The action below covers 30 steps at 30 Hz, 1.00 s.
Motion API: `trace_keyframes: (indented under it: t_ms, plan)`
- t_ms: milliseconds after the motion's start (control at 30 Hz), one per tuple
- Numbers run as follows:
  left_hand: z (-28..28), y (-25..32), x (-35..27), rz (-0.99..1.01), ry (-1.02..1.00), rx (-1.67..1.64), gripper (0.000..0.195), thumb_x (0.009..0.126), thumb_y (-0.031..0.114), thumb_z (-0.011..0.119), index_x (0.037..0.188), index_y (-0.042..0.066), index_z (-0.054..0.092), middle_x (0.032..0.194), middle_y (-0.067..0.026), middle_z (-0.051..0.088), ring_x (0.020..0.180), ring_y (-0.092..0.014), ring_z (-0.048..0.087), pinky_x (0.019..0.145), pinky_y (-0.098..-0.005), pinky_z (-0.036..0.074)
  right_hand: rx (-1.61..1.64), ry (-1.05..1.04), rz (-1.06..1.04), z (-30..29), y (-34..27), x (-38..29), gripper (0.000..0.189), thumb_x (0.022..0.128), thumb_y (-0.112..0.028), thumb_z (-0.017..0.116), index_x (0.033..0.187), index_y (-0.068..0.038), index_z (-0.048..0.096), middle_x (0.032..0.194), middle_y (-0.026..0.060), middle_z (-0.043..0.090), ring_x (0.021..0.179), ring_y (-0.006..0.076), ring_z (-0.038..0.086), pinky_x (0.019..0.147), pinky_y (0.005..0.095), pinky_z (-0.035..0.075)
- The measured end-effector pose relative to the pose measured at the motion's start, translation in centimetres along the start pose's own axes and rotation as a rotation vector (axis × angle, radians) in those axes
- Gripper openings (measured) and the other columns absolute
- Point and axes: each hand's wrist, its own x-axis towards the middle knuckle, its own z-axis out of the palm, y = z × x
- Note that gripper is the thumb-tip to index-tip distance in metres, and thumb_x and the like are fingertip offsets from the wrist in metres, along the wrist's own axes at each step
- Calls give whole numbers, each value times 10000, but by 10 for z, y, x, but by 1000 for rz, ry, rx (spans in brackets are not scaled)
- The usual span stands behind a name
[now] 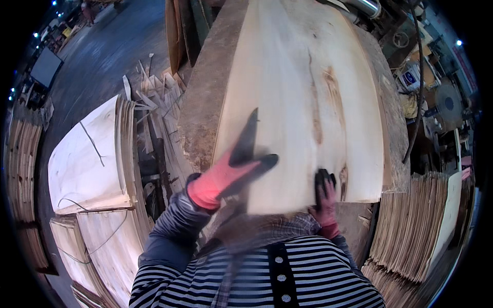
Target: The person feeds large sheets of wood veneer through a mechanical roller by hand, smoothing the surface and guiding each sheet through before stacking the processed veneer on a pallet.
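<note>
A large pale wood veneer sheet lies on a worn, brown-topped table in front of me. My left hand, in a pink glove with black fingers, is blurred over the sheet's left near part, its fingers spread; whether it touches the sheet is not clear. At the near edge, right of the middle, my right hand in a similar glove rests with its fingers on the veneer. Its thumb side is partly hidden, so a grip cannot be told. Dark knots and brown streaks mark the sheet's right half.
Tied veneer stacks stand at the left, beside scattered wood offcuts. Another tall veneer stack is close at the right. A dark cable hangs near the table's right edge, with a white bucket beyond.
</note>
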Motion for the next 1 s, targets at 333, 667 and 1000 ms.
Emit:
trace_keyframes:
  t_ms: [333,667,1000]
  plan:
    - [-63,-153,-59,-160,155,1303,634,812,241,541,1315,-17,254,1266,-256,368,1182,-378,340,996,-411,265,-122,-51,167,-91,-24,123,690,533,-82,709,1186,-86,488,1197,172,477,1115,341,447,961,416,334]
    - [-49,-118,-25,-464,594,689,643,822,193,570,1327,-20,235,1332,-195,331,1228,-290,333,1017,-347,261,-182,134,35,36,119,297,694,649,-289,688,1266,-150,403,1245,104,438,1146,283,421,957,427,327]
    - [-75,-122,-32,-428,722,268,533,820,24,539,1310,92,343,1111,-48,512,846,-102,520,689,-201,443,-233,132,66,24,87,276,742,710,-425,613,1292,-53,343,1318,172,328,1241,337,268,1028,520,157]
